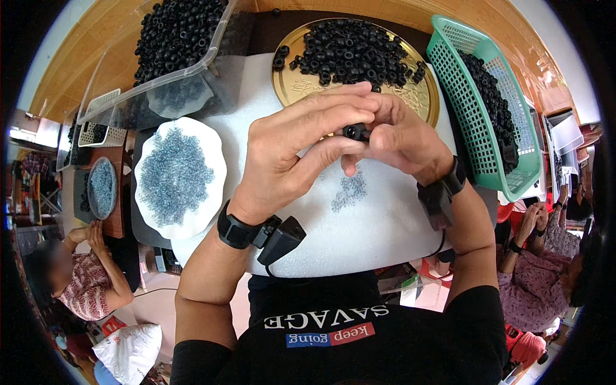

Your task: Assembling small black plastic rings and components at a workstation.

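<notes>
Both forearms come up from lower edge w/ black wrist straps, left hand (292,151) & right hand (398,138) meeting at centre, fingers curled, tips pinched together, thumbs tucked under.

Small black ring (355,132) mostly hidden between fingertips of left hand (292,151) and right hand (401,142); shape of hidden part unclear. Gold tray (417,96) behind hands: near rim covered by fingers. Clear bin (160,83) left of tray: top cut off by picture edge. Tiny grey rings (350,191) below hands too small to tell apart.
</notes>
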